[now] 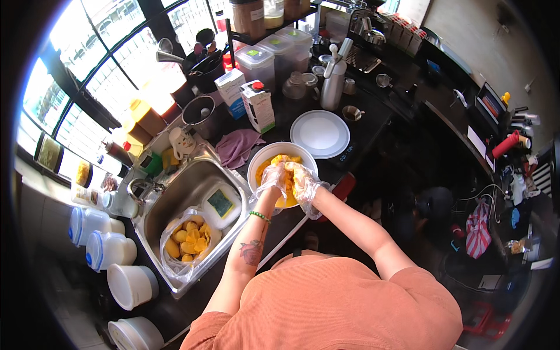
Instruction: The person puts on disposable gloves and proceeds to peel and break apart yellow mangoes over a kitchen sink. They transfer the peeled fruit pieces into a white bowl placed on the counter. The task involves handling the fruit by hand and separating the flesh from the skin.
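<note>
A round white tub (253,172) stands on the dark counter, holding soft yellow-orange fruit pulp (288,201) that looks like mango. Both hands wear loose clear plastic gloves and are inside the tub's opening. My left hand (275,175) is closed on some of the pulp. Right beside it, my right hand (300,177) has curled fingers, also around pulp. The two hands nearly touch, and their fingertips are partly hidden by pulp. Behind the tub lies a round whitish lid (320,134), on what appears to be a scale with a lit display.
Left is a steel sink (171,183) with a plastic bag of yellow fruit and peels (191,238) and a white container lid with a sponge (220,202). A purple cloth (238,147), cartons (258,107) and a whipping siphon (334,83) stand behind. Lidded tubs (131,286) line the left counter.
</note>
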`<state>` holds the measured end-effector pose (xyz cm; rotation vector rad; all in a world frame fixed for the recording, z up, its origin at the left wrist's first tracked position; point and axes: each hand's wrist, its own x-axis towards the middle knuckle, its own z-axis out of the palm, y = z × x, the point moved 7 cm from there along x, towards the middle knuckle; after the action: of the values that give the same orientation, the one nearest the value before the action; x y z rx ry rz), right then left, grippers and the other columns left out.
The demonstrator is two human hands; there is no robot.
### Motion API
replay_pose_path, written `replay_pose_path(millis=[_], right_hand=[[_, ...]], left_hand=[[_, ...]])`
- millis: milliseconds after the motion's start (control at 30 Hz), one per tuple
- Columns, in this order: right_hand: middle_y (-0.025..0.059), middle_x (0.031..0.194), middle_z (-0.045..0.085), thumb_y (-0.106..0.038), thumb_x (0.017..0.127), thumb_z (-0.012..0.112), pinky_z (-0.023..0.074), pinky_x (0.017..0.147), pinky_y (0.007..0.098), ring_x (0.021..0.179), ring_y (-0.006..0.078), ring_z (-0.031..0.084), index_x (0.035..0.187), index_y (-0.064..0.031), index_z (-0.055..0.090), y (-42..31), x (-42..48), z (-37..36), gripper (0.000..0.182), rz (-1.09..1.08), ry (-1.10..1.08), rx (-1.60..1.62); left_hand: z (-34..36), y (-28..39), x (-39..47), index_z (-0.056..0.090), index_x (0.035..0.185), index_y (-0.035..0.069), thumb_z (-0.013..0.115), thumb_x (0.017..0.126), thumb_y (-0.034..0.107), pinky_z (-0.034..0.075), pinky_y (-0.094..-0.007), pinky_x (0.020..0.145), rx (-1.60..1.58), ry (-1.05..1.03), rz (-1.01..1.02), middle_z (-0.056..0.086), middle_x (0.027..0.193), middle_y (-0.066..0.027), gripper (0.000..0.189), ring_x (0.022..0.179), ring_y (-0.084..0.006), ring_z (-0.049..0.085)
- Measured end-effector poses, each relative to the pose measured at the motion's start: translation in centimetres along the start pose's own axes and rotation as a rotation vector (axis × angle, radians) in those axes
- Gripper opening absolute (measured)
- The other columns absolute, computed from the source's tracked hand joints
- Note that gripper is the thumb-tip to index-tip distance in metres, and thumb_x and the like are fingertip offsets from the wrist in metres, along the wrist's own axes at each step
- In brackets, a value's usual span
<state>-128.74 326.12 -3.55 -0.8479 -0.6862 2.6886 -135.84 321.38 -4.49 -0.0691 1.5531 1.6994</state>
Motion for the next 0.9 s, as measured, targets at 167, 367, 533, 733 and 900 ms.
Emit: replay_pose_path(millis=[167, 367, 533, 733, 900], right_hand=[[0.0116, 0.095, 0.061, -0.013, 0.083, 0.056, 0.0534, 0.077, 0.0345, 0.085, 0.0231, 0.062, 0.111, -0.0035, 0.055, 0.7, -0.1, -0.6, 0.030, 0.063, -0.140, -0.235], [0.0094, 0.090, 0.061, -0.015, 0.077, 0.065, 0.0503, 0.068, 0.0285, 0.080, 0.0186, 0.060, 0.108, -0.0016, 0.056, 0.8, 0.1, -1.0, 0.034, -0.089, -0.317, -0.574], [0.0131, 0.096, 0.065, -0.019, 0.074, 0.068, 0.0486, 0.078, 0.0310, 0.089, 0.0201, 0.060, 0.106, -0.0012, 0.062, 1.5, 3.2, -1.6, 0.037, -0.148, -0.337, -1.042], [0.0189, 0.102, 0.064, -0.015, 0.073, 0.064, 0.0473, 0.087, 0.0353, 0.097, 0.0274, 0.061, 0.115, 0.0009, 0.058, -1.2, 2.2, 0.1, 0.045, -0.469, -0.219, -1.254], [0.0236, 0.106, 0.062, -0.021, 0.080, 0.061, 0.0474, 0.086, 0.0398, 0.100, 0.0354, 0.059, 0.113, 0.0001, 0.057, -1.5, 2.2, 0.8, 0.040, -0.662, -0.137, -1.292]], left_hand=[[0.1, 1.6, -1.6, 0.060, 0.108, -0.005, 0.055, 0.092, 0.038, 0.052, -0.0353, 0.067, 0.171, 0.073, 0.034, 0.065, 0.094, -0.0129, 0.046, 0.080, -0.0227, 0.064], [-1.3, 0.8, -1.1, 0.056, 0.115, -0.003, 0.050, 0.095, 0.035, 0.054, -0.0377, 0.071, 0.240, 0.087, -0.053, 0.063, 0.101, -0.0141, 0.043, 0.085, -0.0242, 0.064], [-2.0, -0.5, 1.3, 0.054, 0.117, -0.001, 0.048, 0.096, 0.032, 0.055, -0.0392, 0.073, -0.033, 0.013, 0.061, 0.062, 0.104, -0.0145, 0.040, 0.088, -0.0250, 0.064], [-1.6, -2.5, 1.5, 0.051, 0.122, 0.002, 0.046, 0.096, 0.024, 0.055, -0.0423, 0.079, -0.379, -0.300, -0.117, 0.061, 0.111, -0.0153, 0.035, 0.095, -0.0267, 0.063], [0.1, -0.8, -1.6, 0.052, 0.122, 0.003, 0.048, 0.094, 0.015, 0.053, -0.0435, 0.085, -0.485, -0.308, -0.107, 0.061, 0.112, -0.0158, 0.031, 0.099, -0.0290, 0.063]])
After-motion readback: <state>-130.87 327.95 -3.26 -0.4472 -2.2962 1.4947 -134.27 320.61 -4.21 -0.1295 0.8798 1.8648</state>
